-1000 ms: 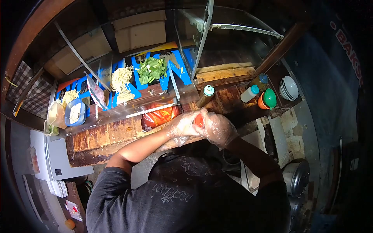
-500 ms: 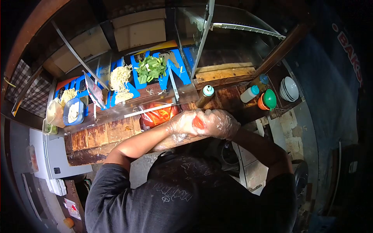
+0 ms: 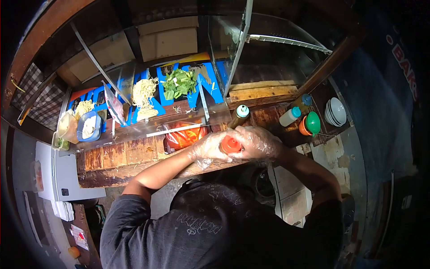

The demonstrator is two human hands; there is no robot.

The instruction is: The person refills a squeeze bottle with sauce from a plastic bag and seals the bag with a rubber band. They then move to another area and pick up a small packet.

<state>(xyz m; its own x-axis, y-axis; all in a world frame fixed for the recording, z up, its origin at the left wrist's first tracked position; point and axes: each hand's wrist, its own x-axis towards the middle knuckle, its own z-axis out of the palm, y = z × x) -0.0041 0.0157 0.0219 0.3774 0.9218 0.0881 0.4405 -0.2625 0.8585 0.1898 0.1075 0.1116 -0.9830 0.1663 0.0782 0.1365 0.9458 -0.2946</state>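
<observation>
Both my hands wear clear plastic gloves and meet over the front edge of the wooden counter. My left hand [image 3: 209, 147] is closed round a small red container [image 3: 230, 145], its round top facing up. From the other side my right hand [image 3: 260, 142] is closed against it, fingers at its rim; the fingertips are partly hidden. Just behind stands a dark sauce bottle [image 3: 240, 116] with a teal cap. Next to my left hand lies a red-and-orange plastic packet [image 3: 183, 137], partly under the glass shelf edge.
Noodles [image 3: 145, 94], chopped greens [image 3: 179, 84] and a blue tub [image 3: 89, 127] sit on the shelf ahead. To the right are a white bottle [image 3: 290, 116], an orange container with a green top [image 3: 312, 123] and stacked white bowls [image 3: 336, 112]. A glass-case post [image 3: 239, 49] rises ahead.
The red container has turned more upright, and more of its round top shows between my hands. My right hand has shifted slightly to the right. The whole view has moved a little.
</observation>
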